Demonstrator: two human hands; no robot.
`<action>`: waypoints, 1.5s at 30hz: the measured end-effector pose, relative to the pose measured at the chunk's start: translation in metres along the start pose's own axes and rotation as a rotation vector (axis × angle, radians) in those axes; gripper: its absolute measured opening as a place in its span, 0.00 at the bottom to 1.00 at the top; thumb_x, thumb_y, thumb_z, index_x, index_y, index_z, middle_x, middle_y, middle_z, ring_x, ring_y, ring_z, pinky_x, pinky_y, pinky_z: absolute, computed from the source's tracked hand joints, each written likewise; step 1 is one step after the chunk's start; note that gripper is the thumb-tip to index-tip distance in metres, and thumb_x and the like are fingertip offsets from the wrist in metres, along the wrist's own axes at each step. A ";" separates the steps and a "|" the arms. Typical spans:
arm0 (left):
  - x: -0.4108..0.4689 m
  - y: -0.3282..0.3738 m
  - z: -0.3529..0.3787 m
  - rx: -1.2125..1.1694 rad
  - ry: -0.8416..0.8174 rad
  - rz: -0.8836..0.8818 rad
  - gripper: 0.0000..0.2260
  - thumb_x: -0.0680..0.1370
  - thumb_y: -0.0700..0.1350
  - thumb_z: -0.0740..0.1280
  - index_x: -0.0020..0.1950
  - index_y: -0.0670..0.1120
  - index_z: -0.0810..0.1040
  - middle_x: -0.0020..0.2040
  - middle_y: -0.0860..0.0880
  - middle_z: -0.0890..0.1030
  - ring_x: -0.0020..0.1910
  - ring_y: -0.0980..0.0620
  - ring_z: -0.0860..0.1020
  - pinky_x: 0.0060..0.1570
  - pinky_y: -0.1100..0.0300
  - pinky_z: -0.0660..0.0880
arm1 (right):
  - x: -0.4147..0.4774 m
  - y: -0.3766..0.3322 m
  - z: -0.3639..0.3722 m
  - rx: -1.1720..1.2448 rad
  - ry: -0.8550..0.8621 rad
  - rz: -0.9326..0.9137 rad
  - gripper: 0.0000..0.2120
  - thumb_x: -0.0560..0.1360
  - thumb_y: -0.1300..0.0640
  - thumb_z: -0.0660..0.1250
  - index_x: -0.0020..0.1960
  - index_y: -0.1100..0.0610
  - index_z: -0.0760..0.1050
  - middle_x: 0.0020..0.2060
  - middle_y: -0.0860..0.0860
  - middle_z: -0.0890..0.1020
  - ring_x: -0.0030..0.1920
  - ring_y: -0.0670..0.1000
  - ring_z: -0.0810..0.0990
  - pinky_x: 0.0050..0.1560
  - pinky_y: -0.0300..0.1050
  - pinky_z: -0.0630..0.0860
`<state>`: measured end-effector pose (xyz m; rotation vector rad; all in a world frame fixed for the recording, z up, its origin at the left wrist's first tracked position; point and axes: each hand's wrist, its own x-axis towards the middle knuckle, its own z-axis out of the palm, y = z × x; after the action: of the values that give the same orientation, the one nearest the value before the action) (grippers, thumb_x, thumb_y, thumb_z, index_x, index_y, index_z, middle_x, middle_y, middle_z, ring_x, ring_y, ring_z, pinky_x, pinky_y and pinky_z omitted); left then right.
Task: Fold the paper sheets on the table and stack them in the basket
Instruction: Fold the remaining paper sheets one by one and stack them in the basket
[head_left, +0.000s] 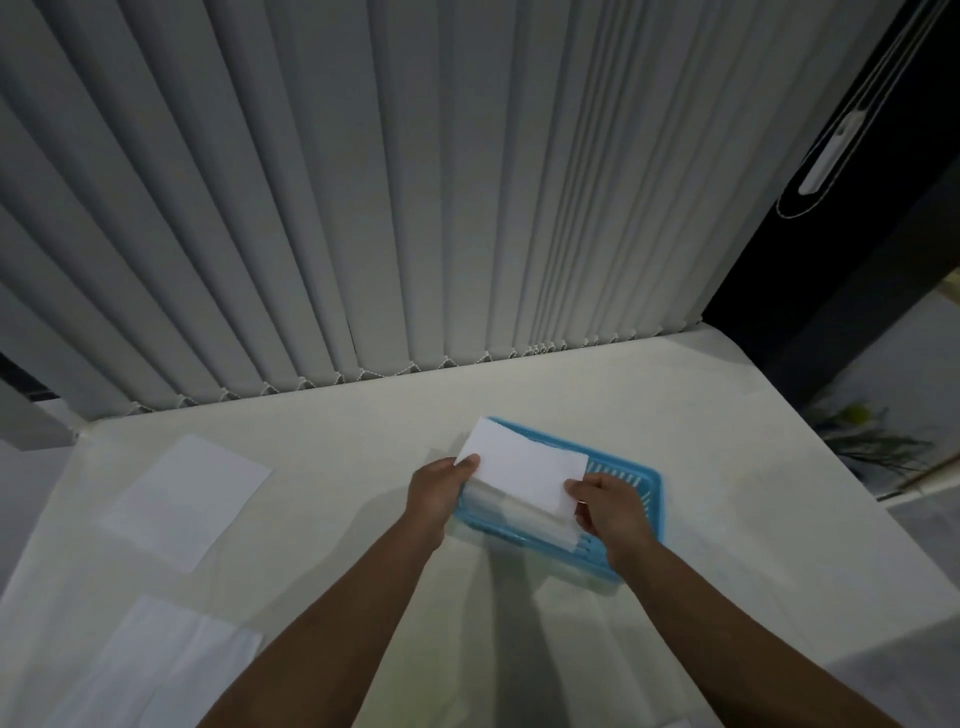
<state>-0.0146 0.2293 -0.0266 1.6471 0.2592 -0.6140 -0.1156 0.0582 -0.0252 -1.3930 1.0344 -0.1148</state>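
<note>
A folded white paper sheet hangs just above the blue plastic basket in the middle of the white table. My left hand grips its near left corner and my right hand grips its near right corner. Under it, inside the basket, lie other folded white sheets. One flat unfolded sheet rests on the table to the left. Another sheet lies at the near left, partly folded or creased.
Grey vertical blinds hang along the table's far edge. The table's right edge drops off beside a dark window frame, with a plant beyond it. Bare table surface lies right of the basket.
</note>
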 end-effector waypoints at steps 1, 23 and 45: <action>0.004 -0.003 0.000 0.054 0.013 0.037 0.06 0.76 0.46 0.69 0.48 0.45 0.82 0.44 0.47 0.82 0.40 0.52 0.76 0.42 0.59 0.71 | 0.002 0.002 -0.003 -0.032 0.019 -0.016 0.07 0.73 0.65 0.70 0.37 0.60 0.76 0.28 0.53 0.74 0.28 0.49 0.70 0.29 0.40 0.70; 0.070 -0.032 0.003 0.970 0.002 0.213 0.25 0.80 0.41 0.45 0.65 0.60 0.75 0.55 0.48 0.76 0.61 0.44 0.72 0.59 0.53 0.67 | 0.011 0.030 -0.019 -0.076 0.109 -0.009 0.08 0.75 0.60 0.69 0.37 0.57 0.76 0.36 0.52 0.79 0.37 0.51 0.76 0.38 0.42 0.74; 0.069 -0.028 -0.003 1.005 -0.060 0.208 0.25 0.82 0.43 0.44 0.64 0.61 0.75 0.49 0.51 0.72 0.61 0.43 0.71 0.63 0.49 0.70 | 0.022 0.032 -0.003 -0.130 0.110 0.006 0.06 0.73 0.57 0.71 0.48 0.58 0.81 0.42 0.54 0.82 0.47 0.58 0.81 0.57 0.57 0.78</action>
<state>0.0298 0.2247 -0.0865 2.5629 -0.3292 -0.6749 -0.1203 0.0501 -0.0626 -1.5144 1.1539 -0.1224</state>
